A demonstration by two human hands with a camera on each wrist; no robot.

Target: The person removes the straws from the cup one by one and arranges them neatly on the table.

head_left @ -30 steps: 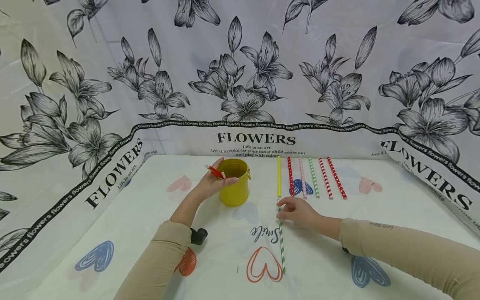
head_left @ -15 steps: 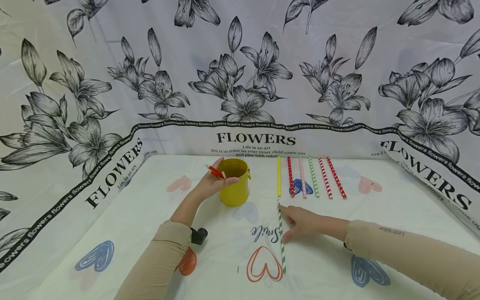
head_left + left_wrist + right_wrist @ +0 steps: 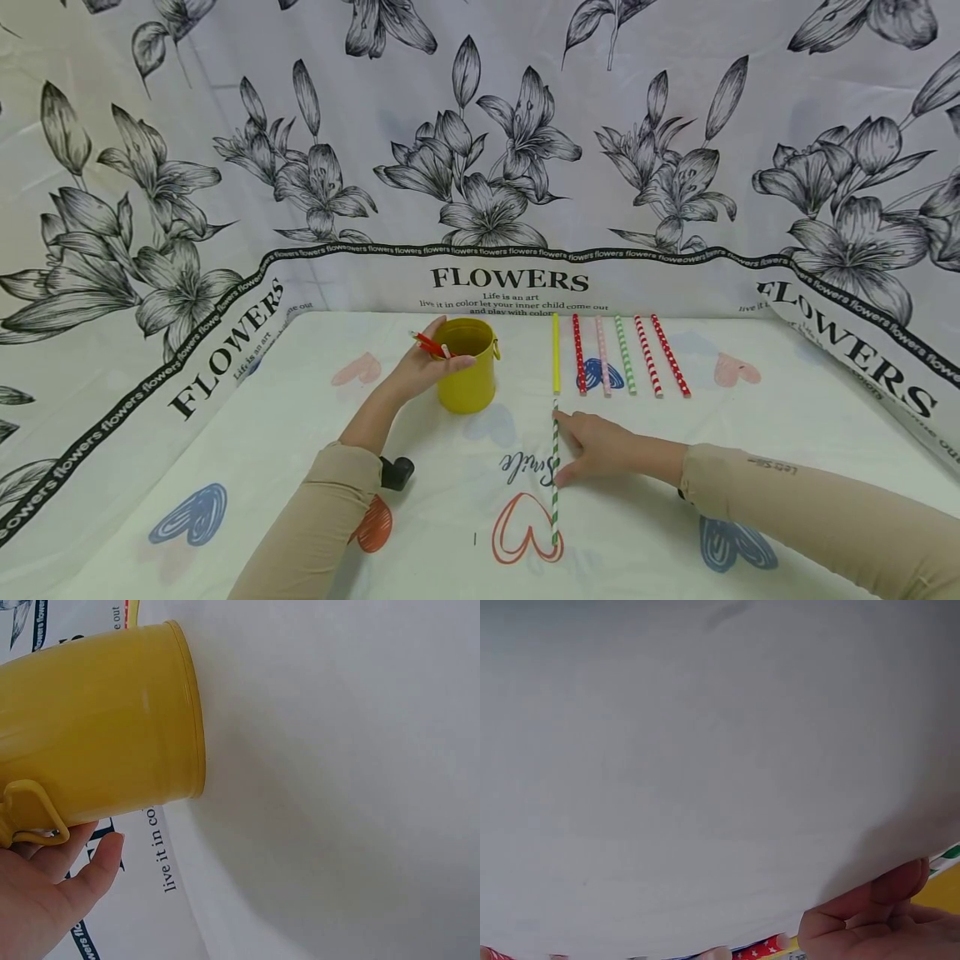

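My left hand (image 3: pixel 412 371) holds the yellow bucket (image 3: pixel 467 392) from its left side. Its thumb lies over the front rim and its fingers go behind. Short red pieces with pale ends (image 3: pixel 429 342) show between that hand and the rim; I cannot tell whether the hand holds them. In the left wrist view the bucket's wire loop (image 3: pixel 37 814) is beside the fingers. On the right, my right hand (image 3: pixel 603 446) touches the green-and-white striped straw (image 3: pixel 555 508) with index finger and thumb spread apart along it. This straw lies end to end with a yellow straw (image 3: pixel 556 354).
Right of the yellow straw lie a red starred straw (image 3: pixel 579 354), a pink one (image 3: pixel 603 354), a light green striped one (image 3: pixel 625 354), a red-and-white striped one (image 3: pixel 648 354) and another red patterned one (image 3: pixel 671 354). A flower-print curtain (image 3: pixel 510 167) stands behind the table (image 3: pixel 420 533).
The right hand has come down from the top of the green striped straw and spread along it. The straw's near end has swung left, in line with the yellow straw. The left hand stays put.
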